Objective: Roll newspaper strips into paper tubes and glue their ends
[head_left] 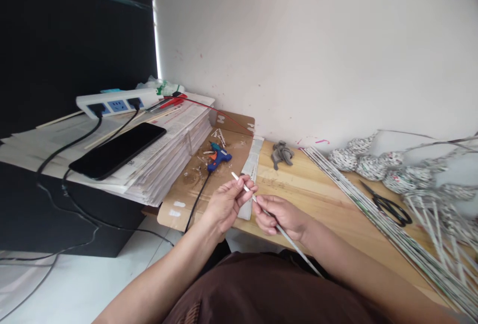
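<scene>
Between my two hands runs a thin rolled newspaper tube (297,248), slanting from a pale tip at upper left down to my lap. My left hand (230,200) pinches it close to that tip, which pokes out past the thumb. Just behind, my right hand (282,214) is closed around the grey part of the tube. Beyond my left hand, a blue hot glue gun (219,160) lies on a sheet of brown cardboard (174,222). A folded newspaper strip (254,157) rests along the cardboard's right edge, partly under my hands.
Left, a newspaper stack (175,164) bears a black phone (119,150) and a power strip (119,101) with trailing cords. Right are a bundle of paper tubes (358,208), scissors (390,207) and woven paper balls (371,167). A crumpled grey lump (282,155) sits near the wall.
</scene>
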Demonstrator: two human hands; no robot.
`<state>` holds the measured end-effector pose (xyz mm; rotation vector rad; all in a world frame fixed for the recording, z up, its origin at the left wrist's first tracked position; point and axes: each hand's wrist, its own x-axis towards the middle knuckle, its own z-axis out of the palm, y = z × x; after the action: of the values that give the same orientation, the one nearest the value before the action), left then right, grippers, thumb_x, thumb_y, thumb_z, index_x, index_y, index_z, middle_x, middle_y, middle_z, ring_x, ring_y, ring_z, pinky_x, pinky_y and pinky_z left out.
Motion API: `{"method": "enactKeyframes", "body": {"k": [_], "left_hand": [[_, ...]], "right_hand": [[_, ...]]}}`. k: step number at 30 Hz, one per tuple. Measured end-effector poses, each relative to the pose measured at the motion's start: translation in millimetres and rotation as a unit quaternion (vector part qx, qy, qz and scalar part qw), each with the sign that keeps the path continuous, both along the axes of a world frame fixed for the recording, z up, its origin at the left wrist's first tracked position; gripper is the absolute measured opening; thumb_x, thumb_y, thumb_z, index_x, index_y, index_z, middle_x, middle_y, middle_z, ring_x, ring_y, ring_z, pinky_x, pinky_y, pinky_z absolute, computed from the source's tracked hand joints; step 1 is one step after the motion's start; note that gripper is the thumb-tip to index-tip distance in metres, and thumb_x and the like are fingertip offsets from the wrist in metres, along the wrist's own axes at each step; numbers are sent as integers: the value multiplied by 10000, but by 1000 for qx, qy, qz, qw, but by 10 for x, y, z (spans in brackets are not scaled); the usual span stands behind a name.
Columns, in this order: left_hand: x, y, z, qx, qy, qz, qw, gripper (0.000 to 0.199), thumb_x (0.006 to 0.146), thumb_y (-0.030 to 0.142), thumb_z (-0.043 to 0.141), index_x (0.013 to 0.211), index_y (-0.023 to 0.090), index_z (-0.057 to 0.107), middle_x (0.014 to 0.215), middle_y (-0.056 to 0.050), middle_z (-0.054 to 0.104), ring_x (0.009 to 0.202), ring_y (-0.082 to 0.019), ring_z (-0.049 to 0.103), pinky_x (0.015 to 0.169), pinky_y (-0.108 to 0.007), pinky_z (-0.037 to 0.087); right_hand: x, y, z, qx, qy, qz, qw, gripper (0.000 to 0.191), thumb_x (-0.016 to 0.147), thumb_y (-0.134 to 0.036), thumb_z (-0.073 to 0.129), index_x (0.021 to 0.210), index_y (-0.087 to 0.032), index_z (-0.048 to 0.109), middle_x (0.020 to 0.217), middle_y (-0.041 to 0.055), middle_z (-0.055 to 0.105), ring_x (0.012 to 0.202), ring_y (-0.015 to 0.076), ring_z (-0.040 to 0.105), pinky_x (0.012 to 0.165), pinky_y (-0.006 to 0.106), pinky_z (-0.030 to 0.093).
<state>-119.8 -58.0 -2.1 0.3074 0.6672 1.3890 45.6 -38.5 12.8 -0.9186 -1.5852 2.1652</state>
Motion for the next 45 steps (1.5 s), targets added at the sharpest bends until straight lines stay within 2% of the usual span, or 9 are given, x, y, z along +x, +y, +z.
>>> {"method": "enactKeyframes", "body": {"k": [2,7,13,19,23,29,34,40,45], "left_hand": [[-5,-10,4,2,1,5,1000,135,837,122,614,943,76,684,838,-97,701,803,-161,704,718,-200,579],[-27,-27,3,8,5,40,999,109,842,113,602,904,75,683,825,-87,697,780,-143,700,725,-191,573],[-79,-80,19,-2,15,37,999,135,812,58,615,927,64,686,842,-108,705,803,-161,705,730,-197,573],[-126,-115,27,-4,15,47,999,129,802,95,644,921,80,690,818,-92,699,753,-149,699,631,-176,569],[-145,-128,35,-8,5,54,999,111,801,103,651,902,77,689,802,-91,699,717,-135,694,641,-180,571],[-196,-161,33,-4,16,53,998,181,769,50,667,948,78,682,846,-109,715,781,-157,706,698,-193,575],[-269,-190,38,-13,31,46,998,207,748,45,685,952,80,685,869,-115,720,759,-165,710,648,-187,582],[-361,-180,-16,-28,32,73,996,224,714,62,724,934,83,683,834,-109,717,724,-166,709,613,-190,586],[-382,-166,-37,-19,39,96,994,266,677,79,759,934,95,692,780,-81,713,660,-137,690,596,-186,579]], "right_hand": [[-7,-5,12,-7,5,5,1000,401,904,-569,411,812,-185,480,444,-92,329,376,82,367,429,220,309],[-38,-25,23,224,-114,-51,967,378,902,-528,471,849,-166,565,568,-30,503,471,74,439,483,217,329],[-73,19,-44,5,-3,33,999,405,912,-556,417,827,-171,512,451,-93,332,383,66,329,434,210,331],[-178,12,-44,125,-46,-3,991,403,905,-534,459,819,-149,540,478,-48,480,413,74,432,460,209,382],[-239,-10,-65,80,-24,-9,996,403,904,-540,455,777,-162,512,458,-60,454,396,73,429,441,206,382],[-290,-3,-76,120,-41,-18,992,399,910,-541,437,855,-157,529,466,-56,490,391,76,436,441,213,399],[-355,2,-47,82,-43,10,996,410,919,-546,408,849,-157,516,493,-33,526,408,95,485,445,231,385],[-428,141,-8,260,-77,-109,956,307,871,-485,545,893,-179,566,806,35,626,712,138,575,666,296,466],[-617,225,173,384,-112,-98,911,258,884,-431,538,978,-212,637,941,64,651,864,187,589,759,334,449]]}}
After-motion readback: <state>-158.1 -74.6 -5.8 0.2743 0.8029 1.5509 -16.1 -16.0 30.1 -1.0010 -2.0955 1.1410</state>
